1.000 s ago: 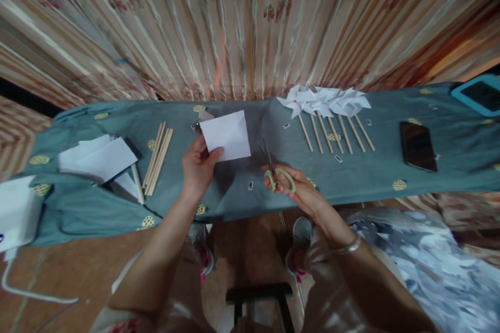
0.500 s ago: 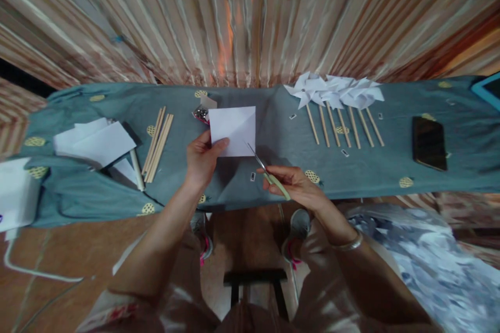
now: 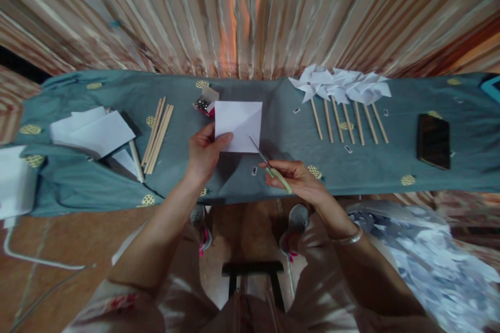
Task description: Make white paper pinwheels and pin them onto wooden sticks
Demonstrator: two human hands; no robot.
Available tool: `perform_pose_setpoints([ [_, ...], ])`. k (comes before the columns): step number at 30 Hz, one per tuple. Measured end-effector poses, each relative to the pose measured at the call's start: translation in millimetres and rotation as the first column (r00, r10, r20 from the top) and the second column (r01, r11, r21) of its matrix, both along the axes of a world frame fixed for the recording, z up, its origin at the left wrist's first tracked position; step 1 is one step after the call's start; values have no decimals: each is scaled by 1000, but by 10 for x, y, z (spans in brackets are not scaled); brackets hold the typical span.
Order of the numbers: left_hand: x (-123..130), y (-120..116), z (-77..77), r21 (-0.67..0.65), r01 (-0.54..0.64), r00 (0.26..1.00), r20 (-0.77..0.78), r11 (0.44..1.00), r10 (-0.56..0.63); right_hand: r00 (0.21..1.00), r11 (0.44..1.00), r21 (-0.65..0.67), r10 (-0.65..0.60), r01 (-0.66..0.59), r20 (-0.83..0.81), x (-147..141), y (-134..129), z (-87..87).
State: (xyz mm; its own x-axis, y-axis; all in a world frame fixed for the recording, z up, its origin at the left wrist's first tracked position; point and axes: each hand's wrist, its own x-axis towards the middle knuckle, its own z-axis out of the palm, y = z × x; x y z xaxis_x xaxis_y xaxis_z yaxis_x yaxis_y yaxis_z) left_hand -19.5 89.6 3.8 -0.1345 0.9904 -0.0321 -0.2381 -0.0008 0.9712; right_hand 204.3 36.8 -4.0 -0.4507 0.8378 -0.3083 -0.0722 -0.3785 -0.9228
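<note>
My left hand (image 3: 207,152) pinches the left edge of a square sheet of white paper (image 3: 239,120), thumb on top, and holds it above the cloth. A faint diagonal crease crosses the sheet. In my right hand (image 3: 292,177) is a pair of scissors (image 3: 278,177) with pale green handles. Their blades point up and left and overlap the sheet's lower right part; I cannot tell whether they are cutting into it. Just behind the paper stands a small opened box (image 3: 206,103) of shiny metal pieces.
Several white paper pinwheels (image 3: 344,86) on wooden sticks lie back right, with a dark phone (image 3: 433,140) farther right. To the left are loose wooden sticks (image 3: 158,138), a glue gun (image 3: 136,161) and white paper sheets (image 3: 94,132). A green-grey cloth (image 3: 273,140) covers the table.
The view has shifted slightly. The paper and both hands sit a little farther right and higher in the picture. Both grips are unchanged.
</note>
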Motion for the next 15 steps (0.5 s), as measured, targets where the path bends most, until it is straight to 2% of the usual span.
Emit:
perform_pose_setpoints([
  [15, -9, -1, 3, -8, 2, 1000, -10, 1000, -2, 1000, 1000, -23, 18, -18, 21, -11, 2, 34],
])
